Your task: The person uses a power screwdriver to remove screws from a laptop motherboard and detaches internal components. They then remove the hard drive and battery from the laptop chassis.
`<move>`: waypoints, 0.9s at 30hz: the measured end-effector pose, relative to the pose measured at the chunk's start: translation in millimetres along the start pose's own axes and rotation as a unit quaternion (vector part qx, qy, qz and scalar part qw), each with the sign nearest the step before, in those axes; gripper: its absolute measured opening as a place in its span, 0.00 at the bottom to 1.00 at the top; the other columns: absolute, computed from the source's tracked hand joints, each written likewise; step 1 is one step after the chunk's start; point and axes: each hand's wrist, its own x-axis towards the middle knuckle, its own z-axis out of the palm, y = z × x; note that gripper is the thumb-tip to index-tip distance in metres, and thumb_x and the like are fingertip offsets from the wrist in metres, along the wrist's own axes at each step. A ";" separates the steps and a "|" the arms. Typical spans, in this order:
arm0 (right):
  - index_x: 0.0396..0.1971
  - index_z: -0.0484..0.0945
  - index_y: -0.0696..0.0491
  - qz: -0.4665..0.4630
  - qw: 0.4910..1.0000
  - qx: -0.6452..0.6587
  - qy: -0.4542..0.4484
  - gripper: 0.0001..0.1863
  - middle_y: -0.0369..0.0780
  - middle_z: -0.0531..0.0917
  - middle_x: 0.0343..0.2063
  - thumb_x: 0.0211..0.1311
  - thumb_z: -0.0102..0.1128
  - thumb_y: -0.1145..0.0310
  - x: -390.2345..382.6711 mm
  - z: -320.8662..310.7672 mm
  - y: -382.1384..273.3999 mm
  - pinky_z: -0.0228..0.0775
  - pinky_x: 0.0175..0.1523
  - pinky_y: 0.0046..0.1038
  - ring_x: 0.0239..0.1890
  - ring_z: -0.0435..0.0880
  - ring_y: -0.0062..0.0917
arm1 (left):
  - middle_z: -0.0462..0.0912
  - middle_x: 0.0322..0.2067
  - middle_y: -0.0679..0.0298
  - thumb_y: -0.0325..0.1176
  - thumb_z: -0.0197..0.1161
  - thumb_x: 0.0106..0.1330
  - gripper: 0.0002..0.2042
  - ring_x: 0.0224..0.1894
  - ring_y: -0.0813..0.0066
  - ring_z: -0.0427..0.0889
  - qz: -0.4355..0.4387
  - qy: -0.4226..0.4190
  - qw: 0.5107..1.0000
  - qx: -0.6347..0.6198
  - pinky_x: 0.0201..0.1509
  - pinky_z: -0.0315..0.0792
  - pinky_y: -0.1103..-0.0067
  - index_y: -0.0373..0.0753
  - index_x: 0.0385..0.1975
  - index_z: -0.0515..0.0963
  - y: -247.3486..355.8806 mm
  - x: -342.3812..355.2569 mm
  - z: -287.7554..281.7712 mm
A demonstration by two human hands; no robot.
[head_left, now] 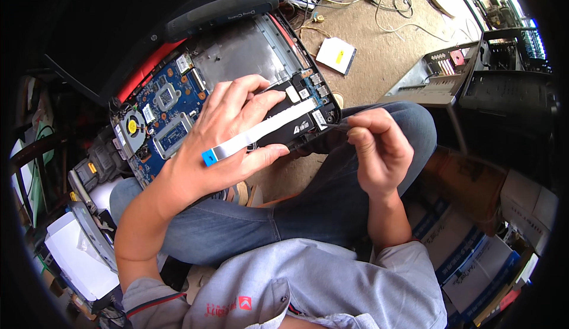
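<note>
An opened laptop base (pixel 277 45) lies tilted across my legs, its blue circuit board (pixel 155 95) and round fan (pixel 133 126) exposed. My left hand (pixel 222 124) rests spread on it, fingers over a black block with a label (pixel 290 129) and thumb along the near edge. A white ribbon cable (pixel 261 130) runs from the small blue board (pixel 317 86) over the back of this hand; its blue end (pixel 209 157) is loose. My right hand (pixel 382 151) pinches a thin dark tool (pixel 336 126), its tip at the laptop's right corner. The tool's exact kind is unclear.
A dark power screwdriver (pixel 222 14) lies along the laptop's far side, before a black screen (pixel 112 39). Beyond it are a white square drive (pixel 336 55) and tangled cables (pixel 394 3) on the floor. Computer cases (pixel 504 92) and boxes (pixel 468 270) stand at the right.
</note>
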 end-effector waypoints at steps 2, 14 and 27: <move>0.37 0.81 0.62 -0.080 0.991 -0.105 -0.018 0.07 0.44 0.82 0.30 0.60 0.67 0.83 5.5 1.8 -2.9 0.74 0.38 0.25 0.31 0.83 0.30 | 0.72 0.59 0.50 0.41 0.77 0.51 0.34 0.60 0.50 0.72 0.002 0.001 1.000 0.008 0.64 0.69 0.62 0.34 0.58 0.75 0.4 -0.5 -1.1; 0.40 0.80 0.62 -0.163 0.961 -0.211 -0.076 0.14 0.44 0.81 0.29 0.52 0.69 0.85 8.2 14.9 -14.9 0.76 0.32 0.29 0.29 0.82 0.33 | 0.72 0.59 0.51 0.38 0.77 0.51 0.33 0.60 0.51 0.71 0.010 0.009 1.000 -0.010 0.64 0.69 0.64 0.35 0.58 0.75 -2.3 0.0 2.6; 0.41 0.80 0.61 -0.144 0.945 -0.272 -0.110 0.14 0.43 0.80 0.27 0.52 0.67 0.84 12.6 25.0 -26.4 0.74 0.30 0.30 0.26 0.81 0.34 | 0.71 0.59 0.51 0.37 0.78 0.51 0.35 0.60 0.51 0.71 -0.001 0.014 1.000 -0.008 0.66 0.67 0.64 0.32 0.60 0.72 0.2 -0.9 4.3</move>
